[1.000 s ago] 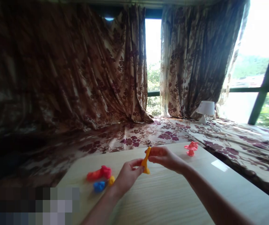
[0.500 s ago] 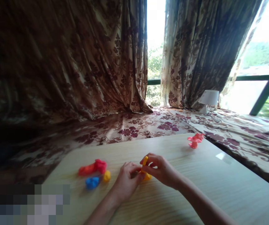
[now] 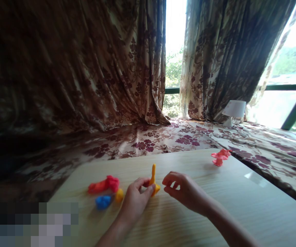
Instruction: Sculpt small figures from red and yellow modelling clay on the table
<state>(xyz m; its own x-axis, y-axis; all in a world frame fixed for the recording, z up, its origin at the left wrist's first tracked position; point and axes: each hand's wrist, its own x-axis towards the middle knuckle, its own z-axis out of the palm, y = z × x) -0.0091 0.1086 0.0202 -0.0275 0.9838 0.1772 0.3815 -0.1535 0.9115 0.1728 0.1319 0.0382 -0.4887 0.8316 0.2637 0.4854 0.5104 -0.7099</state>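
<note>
An orange clay figure (image 3: 153, 180) with a thin upright stem stands on the light wooden table (image 3: 204, 212). My left hand (image 3: 135, 199) pinches its base between thumb and fingers. Just right of it my right hand (image 3: 182, 190) hovers a little apart, fingers curled and spread, holding nothing. To the left lie a red clay lump (image 3: 104, 184), a blue clay lump (image 3: 103, 201) and a small yellow clay ball (image 3: 119, 195).
A pink clay figure (image 3: 220, 157) stands near the table's far right edge. Beyond the table lies a floral cloth (image 3: 163, 137) with a small white lamp (image 3: 232, 111) on it. Patterned curtains (image 3: 86, 68) hang before the window.
The orange figure has come down from mid-air onto the table. My right hand has let go of it and drawn slightly right. The left hand still grips it.
</note>
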